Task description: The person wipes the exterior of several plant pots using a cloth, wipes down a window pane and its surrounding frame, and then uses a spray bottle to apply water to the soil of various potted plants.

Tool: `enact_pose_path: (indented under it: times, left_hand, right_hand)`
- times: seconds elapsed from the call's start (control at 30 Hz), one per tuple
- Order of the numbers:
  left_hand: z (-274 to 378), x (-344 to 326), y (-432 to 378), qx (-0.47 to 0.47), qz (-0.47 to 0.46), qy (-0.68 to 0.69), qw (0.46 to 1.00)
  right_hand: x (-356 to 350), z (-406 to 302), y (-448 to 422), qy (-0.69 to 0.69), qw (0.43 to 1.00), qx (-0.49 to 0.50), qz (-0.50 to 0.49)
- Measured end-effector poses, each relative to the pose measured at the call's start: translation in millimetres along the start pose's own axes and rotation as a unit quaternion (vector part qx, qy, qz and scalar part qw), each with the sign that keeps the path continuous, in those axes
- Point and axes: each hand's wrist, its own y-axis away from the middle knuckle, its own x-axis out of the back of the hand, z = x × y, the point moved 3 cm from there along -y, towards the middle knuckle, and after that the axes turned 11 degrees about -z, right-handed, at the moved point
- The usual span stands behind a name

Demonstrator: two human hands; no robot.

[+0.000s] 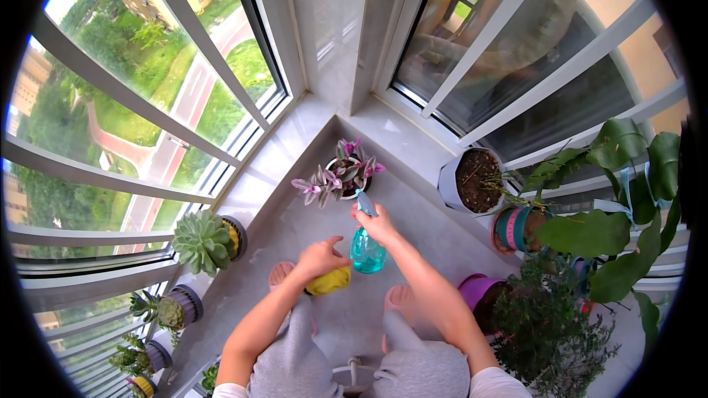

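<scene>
My right hand (378, 224) grips the neck of a spray bottle (368, 253) with a translucent teal body and a grey-blue trigger head. The nozzle points away from me, at the near rim of a white pot. In that pot grows a tradescantia (344, 172) with pink and purple-green striped leaves, standing on the floor in the corner. To the left of the bottle, my left hand (322, 258) holds a bunched yellow cloth (331, 281) below its palm, with the index finger stretched out to the right. Part of the cloth is hidden by the hand.
Potted succulents (203, 242) line the left sill under barred windows. A grey-white pot of soil (477, 179) stands on the right ledge. Nearer on the right are a teal pot (511, 229), a purple pot (480, 290), a bushy plant (547, 309) and large overhanging leaves (586, 232).
</scene>
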Motion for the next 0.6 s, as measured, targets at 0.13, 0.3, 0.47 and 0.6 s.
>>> enact_pose_path:
  times: [0.13, 0.3, 0.47, 0.6]
  left_hand:
    - [-31, 44, -22, 0.028, 0.112, -0.011, 0.993]
    - [-53, 88, -54, 0.032, 0.135, 0.036, 0.99]
    - [-36, 106, -86, -0.135, 0.218, 0.249, 0.934]
    - [-29, 104, -106, -0.245, 0.167, 0.235, 0.926]
  right_hand:
    - [8, 5, -8, 0.025, 0.999, -0.029, -0.024]
    - [4, 2, -6, 0.01, 0.997, -0.026, -0.076]
    - [14, 5, -1, -0.074, 0.993, -0.023, -0.089]
    - [20, 2, 5, -0.062, 0.992, -0.046, -0.103]
